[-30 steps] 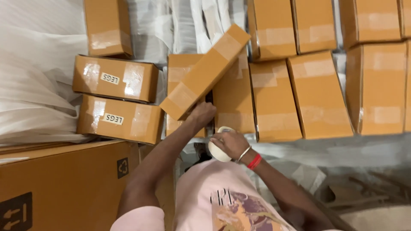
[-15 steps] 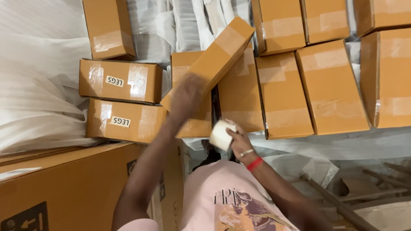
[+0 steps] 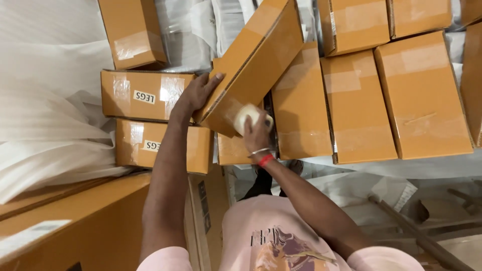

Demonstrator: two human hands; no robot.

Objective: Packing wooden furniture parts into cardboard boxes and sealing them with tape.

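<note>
My left hand (image 3: pixel 197 95) lies flat against the side of a long brown cardboard box (image 3: pixel 256 55) that sits tilted on top of other boxes. My right hand (image 3: pixel 257 133) grips a pale roll of tape (image 3: pixel 247 116) and presses it against the near end of that same box. A red band and a thin bracelet circle my right wrist. Under the tilted box lies another brown box (image 3: pixel 235 149), mostly hidden.
Two labelled brown boxes (image 3: pixel 145 94) (image 3: pixel 150 145) lie at the left, several taped boxes (image 3: pixel 422 95) at the right. White foam sheeting (image 3: pixel 45 115) covers the left side. A large brown carton (image 3: pixel 75 221) stands at bottom left. Wooden slats (image 3: pixel 416 231) show at lower right.
The tilted box has come closer and larger in view. My left hand slid up its side. My right hand raised the tape roll from below up against the box's near end.
</note>
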